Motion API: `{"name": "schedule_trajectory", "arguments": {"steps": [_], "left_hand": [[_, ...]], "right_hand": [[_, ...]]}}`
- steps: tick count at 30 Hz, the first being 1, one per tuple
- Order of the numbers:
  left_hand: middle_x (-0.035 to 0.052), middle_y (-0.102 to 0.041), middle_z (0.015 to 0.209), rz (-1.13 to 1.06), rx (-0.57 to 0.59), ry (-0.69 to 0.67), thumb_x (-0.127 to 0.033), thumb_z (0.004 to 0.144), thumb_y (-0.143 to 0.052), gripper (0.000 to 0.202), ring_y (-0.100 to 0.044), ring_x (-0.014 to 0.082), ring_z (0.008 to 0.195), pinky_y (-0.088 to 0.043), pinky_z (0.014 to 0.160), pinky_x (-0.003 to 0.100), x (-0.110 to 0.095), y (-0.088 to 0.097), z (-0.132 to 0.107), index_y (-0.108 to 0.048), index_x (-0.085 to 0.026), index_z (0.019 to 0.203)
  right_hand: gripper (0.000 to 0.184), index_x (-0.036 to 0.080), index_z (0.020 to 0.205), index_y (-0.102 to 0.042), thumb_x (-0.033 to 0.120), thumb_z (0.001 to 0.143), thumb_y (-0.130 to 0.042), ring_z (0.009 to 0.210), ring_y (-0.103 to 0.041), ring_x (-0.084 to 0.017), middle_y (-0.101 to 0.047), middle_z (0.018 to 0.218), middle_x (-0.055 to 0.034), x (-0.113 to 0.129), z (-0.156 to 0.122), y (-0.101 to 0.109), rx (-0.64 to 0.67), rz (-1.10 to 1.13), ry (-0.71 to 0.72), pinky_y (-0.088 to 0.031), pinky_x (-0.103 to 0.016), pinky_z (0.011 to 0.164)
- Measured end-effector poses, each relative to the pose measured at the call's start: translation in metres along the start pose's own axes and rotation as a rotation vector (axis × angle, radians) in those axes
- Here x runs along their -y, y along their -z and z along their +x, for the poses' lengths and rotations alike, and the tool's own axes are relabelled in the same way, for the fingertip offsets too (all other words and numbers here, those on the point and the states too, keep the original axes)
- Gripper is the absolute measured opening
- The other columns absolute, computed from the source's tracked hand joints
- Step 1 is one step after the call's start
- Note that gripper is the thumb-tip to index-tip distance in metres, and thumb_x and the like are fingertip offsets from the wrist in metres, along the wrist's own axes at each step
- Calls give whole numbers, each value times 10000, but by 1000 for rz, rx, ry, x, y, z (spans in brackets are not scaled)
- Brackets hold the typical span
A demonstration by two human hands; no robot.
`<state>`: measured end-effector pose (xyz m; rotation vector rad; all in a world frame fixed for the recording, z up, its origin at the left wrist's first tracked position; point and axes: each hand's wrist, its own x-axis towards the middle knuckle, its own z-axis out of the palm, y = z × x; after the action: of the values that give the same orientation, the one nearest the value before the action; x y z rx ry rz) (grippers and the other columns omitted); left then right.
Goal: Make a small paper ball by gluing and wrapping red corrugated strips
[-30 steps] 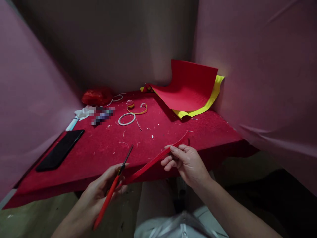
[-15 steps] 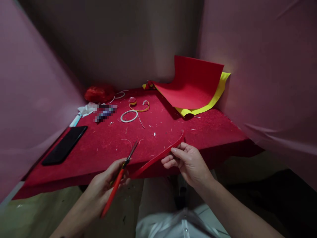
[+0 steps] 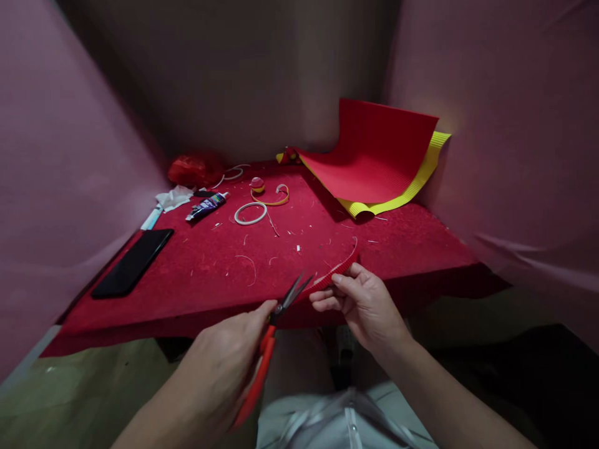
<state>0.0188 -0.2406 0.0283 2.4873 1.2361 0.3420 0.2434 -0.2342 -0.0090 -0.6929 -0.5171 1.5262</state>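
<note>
My left hand (image 3: 229, 362) is closed around the orange handles of a pair of scissors (image 3: 269, 349), whose blades are parted and point up and to the right. Between the thumb and fingers of my right hand (image 3: 360, 299) is a thin strip of red corrugated paper (image 3: 344, 265), curving up past the fingertips. The blade tips lie close to the strip's near part, left of my right fingers; whether they touch it I cannot tell. Both hands are above the front edge of the red-covered table (image 3: 196, 318).
Red (image 3: 384, 149) and yellow corrugated sheets (image 3: 397, 202) curl up at the back right. A black phone (image 3: 133, 263), a glue tube (image 3: 206, 207), a white tissue (image 3: 175, 198), a red plastic bag (image 3: 196, 169) and a white ring (image 3: 250, 214) lie on the left half. Pink panels flank the table.
My left hand has turned and moved right, bringing the scissors to the strip with their blades now spread. My right hand keeps its pinch, and the view has shifted slightly.
</note>
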Motion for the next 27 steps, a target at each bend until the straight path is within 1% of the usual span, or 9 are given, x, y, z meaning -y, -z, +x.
{"name": "schedule_trajectory", "arguments": {"steps": [2,5,7,10,15,20,24,27], "left_hand": [[104,-704,945,119,91,8,-173,825,-397,517,-675,223,827,-547,758,339,-10,-5,7,-444,-169,1340],[149,-690,1006,294,224,49,-97,799,-360,560,-668,257,882,-548,764,399,-19,-9,18,-406,-104,1358],[180,-674,1052,379,304,70,-57,778,-351,585,-659,281,925,-542,784,431,-23,-10,24,-390,-49,1361],[208,-656,1089,448,368,70,-33,775,-349,593,-648,299,968,-533,818,450,-26,-11,29,-373,1,1366],[234,-635,1144,492,425,58,-33,804,-331,576,-640,311,1004,-534,832,457,-29,-10,33,-361,21,1377],[238,-639,1134,534,459,67,-9,801,-291,583,-641,318,1005,-536,824,466,-32,-8,33,-362,28,1379],[243,-648,1115,560,436,41,-20,786,-297,580,-653,317,973,-544,795,466,-28,-9,32,-399,29,1354],[224,-673,1062,573,346,-10,-41,773,-306,572,-670,300,912,-558,747,452,-20,-14,28,-442,-4,1327]], "right_hand": [[180,147,804,-559,185,726,-717,582,-704,-183,-685,682,-17,-1,-1,1,-10,-16,-1,-594,-275,544],[188,139,809,-570,183,715,-727,573,-699,-173,-700,688,-31,-2,-2,1,-28,-25,-5,-592,-265,539],[193,135,810,-581,179,703,-735,609,-706,-179,-712,714,-45,-2,-2,0,-29,-20,-10,-595,-263,546],[185,131,824,-606,188,704,-736,638,-706,-177,-721,737,-51,-3,-3,1,-6,-17,-10,-602,-269,563],[183,119,858,-638,207,724,-728,641,-700,-164,-722,745,-56,-3,-3,3,25,-24,-9,-604,-264,581],[170,112,823,-645,201,711,-738,641,-700,-172,-717,726,-57,-4,-3,3,6,-22,-12,-610,-282,588],[169,117,827,-654,195,706,-742,642,-698,-171,-712,733,-48,-4,-2,3,12,-10,-11,-613,-290,593],[176,112,829,-659,198,704,-746,654,-697,-171,-708,744,-48,-4,-3,3,12,-16,-12,-614,-290,599]]}}
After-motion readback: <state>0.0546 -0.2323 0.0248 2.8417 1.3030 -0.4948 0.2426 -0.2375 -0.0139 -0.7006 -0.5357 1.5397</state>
